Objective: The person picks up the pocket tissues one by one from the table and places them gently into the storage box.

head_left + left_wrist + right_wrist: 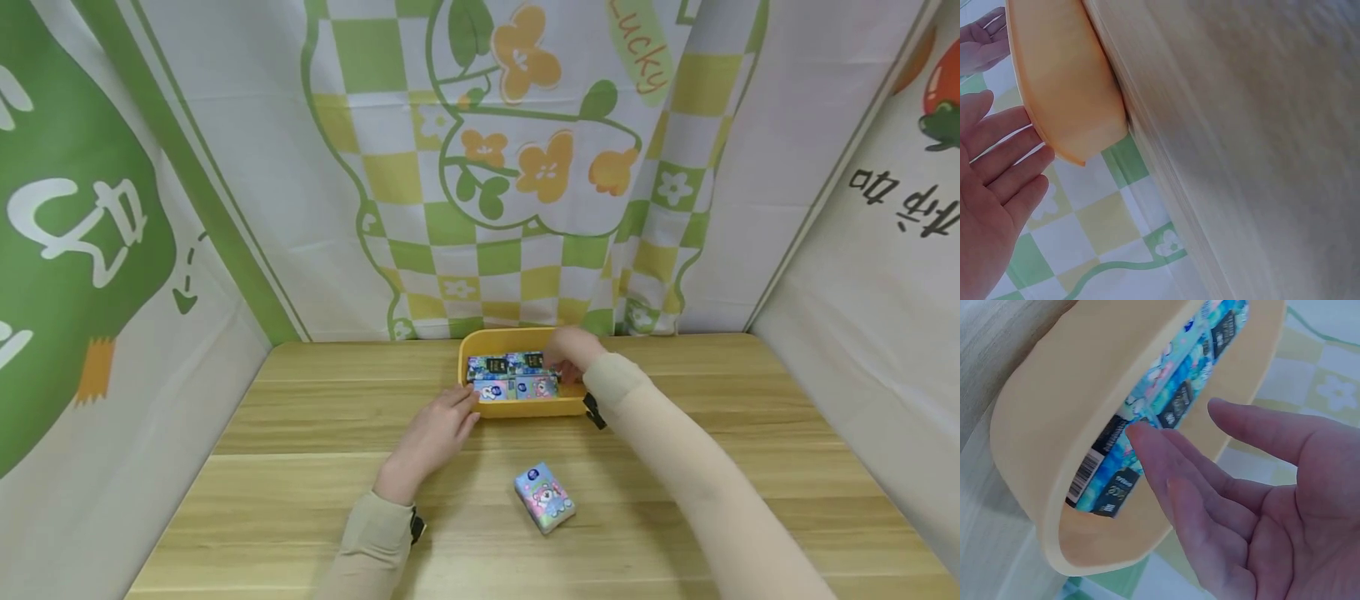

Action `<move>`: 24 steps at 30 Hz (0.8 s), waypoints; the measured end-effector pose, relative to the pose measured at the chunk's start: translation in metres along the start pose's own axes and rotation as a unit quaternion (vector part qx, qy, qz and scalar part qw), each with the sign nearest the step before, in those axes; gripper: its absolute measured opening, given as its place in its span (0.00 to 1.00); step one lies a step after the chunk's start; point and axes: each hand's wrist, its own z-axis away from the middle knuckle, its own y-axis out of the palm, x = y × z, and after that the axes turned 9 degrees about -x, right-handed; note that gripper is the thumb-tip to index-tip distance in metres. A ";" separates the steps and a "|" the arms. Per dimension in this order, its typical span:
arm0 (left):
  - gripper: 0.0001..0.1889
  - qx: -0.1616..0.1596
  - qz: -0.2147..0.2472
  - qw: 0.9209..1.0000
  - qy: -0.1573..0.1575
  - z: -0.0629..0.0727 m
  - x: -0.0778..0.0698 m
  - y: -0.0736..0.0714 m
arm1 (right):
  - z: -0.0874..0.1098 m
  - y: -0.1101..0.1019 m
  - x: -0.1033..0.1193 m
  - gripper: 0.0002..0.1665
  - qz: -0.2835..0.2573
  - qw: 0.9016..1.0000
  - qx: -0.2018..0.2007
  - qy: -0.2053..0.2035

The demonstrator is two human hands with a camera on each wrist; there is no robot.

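Observation:
A yellow plastic basket (pixel 534 408) stands near the back edge of the table, with several small printed tissue packs (pixel 536 387) lying in rows inside. My left hand (pixel 437 432) touches its front left corner; in the left wrist view the fingers (pixel 1007 156) are nearly straight against the rim. Over the basket's right end is my right hand (pixel 573 350). The right wrist view shows its fingers extended and the thumb apart, holding nothing, close to a blue tissue pack (pixel 1100 481) with a barcode. Another tissue pack (pixel 544 497) lies on the table in front of the basket.
The wooden table (pixel 300 492) spreads out on both sides of the basket. A checked, flowered curtain (pixel 480 258) hangs right behind it, and printed cloth walls (pixel 862 275) stand at left and right.

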 end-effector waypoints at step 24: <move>0.20 0.006 -0.014 1.000 0.001 -0.001 -0.003 -0.002 | 0.053 0.010 -0.034 0.20 -0.037 0.983 -0.087 -0.158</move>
